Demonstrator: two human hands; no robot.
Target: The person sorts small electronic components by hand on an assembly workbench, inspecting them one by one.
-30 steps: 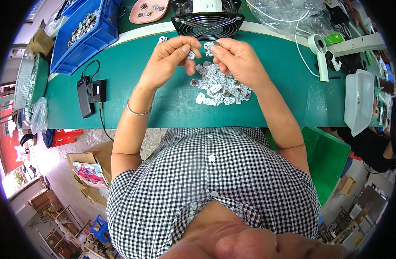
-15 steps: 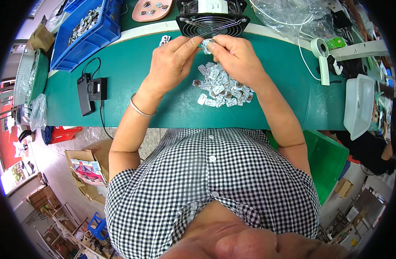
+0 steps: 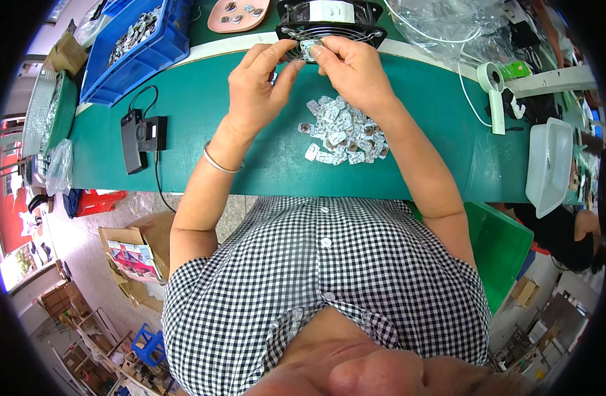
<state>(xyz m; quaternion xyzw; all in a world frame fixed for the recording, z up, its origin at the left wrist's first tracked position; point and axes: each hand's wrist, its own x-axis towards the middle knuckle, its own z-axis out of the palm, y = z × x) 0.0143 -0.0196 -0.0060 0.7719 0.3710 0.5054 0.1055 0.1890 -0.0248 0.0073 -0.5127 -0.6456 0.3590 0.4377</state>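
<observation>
Black device is lying at 9 o'clock from the pile of pale pieces. Left hand is hovering at 10, thumb and forefinger parted; pale bit showing inside, hold unclear. Small piece is sitting at 11, right hand at 12 pinching it, thumb against forefinger. White tray is resting at 3.

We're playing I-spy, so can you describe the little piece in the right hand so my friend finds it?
Find the green table, then the black fan at its far side. At the fan's lower edge in the picture, the right hand pinches a small pale piece. Unlike the heaped pieces lying nearer on the table, this one is held up.
</observation>
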